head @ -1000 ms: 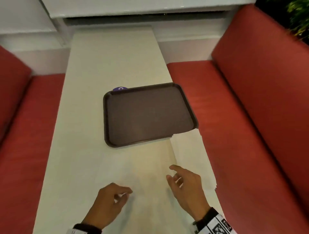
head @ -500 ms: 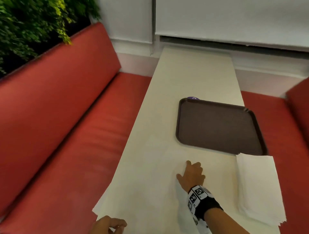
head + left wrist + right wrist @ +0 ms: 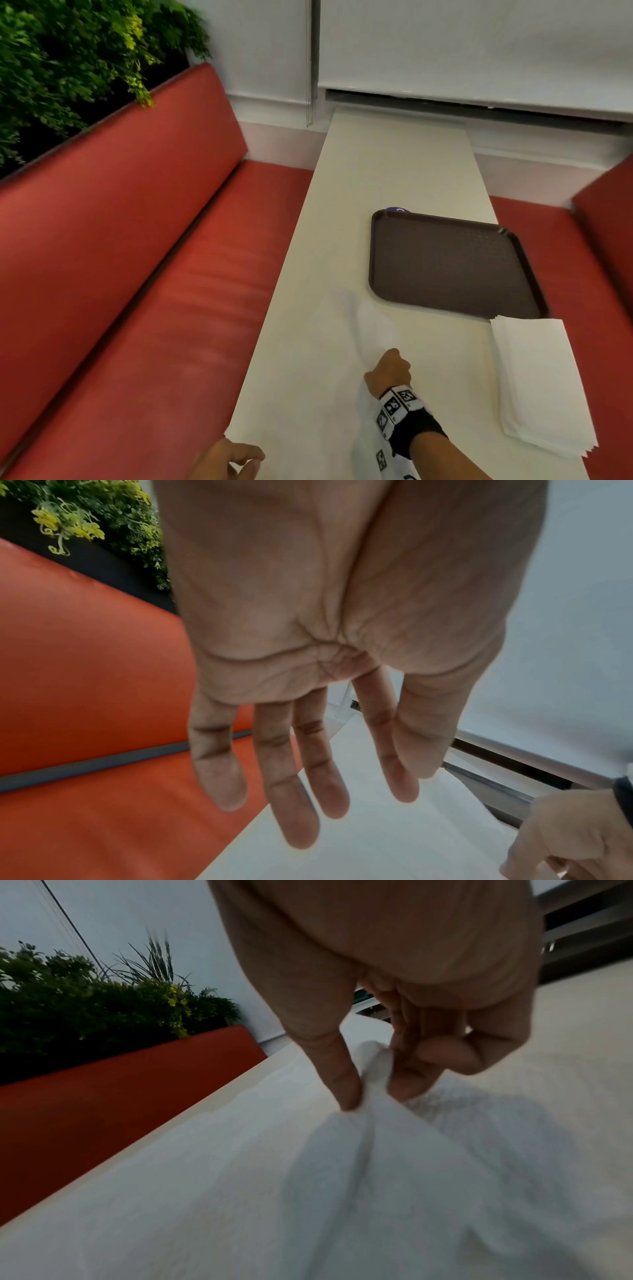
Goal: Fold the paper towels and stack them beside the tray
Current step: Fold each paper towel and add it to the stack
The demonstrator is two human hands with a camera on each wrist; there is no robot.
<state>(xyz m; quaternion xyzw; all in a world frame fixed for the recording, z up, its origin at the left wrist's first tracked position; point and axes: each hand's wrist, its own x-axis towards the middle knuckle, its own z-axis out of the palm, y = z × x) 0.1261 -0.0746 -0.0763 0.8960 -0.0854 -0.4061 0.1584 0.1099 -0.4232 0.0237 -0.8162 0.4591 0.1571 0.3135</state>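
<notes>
A white paper towel (image 3: 318,387) lies spread on the cream table (image 3: 394,171), near the front. My right hand (image 3: 388,371) pinches a raised part of this towel (image 3: 342,1164) between thumb and fingers (image 3: 351,1088) and lifts it off the table. My left hand (image 3: 236,459) hovers at the table's front left edge with straight, relaxed fingers (image 3: 298,799) and holds nothing. A dark brown tray (image 3: 448,263) sits further back. A stack of folded white towels (image 3: 537,380) lies at the tray's near right corner.
Red padded benches (image 3: 120,274) run along both sides of the narrow table. Green plants (image 3: 68,51) stand behind the left bench. A white wall and a window blind close off the far end. A small purple thing (image 3: 395,209) peeks out behind the tray.
The head view has swung left, showing the left bench and plants. My right hand went from lying flat on the spread towel to pinching it and pulling it up. My left hand stayed at the front edge.
</notes>
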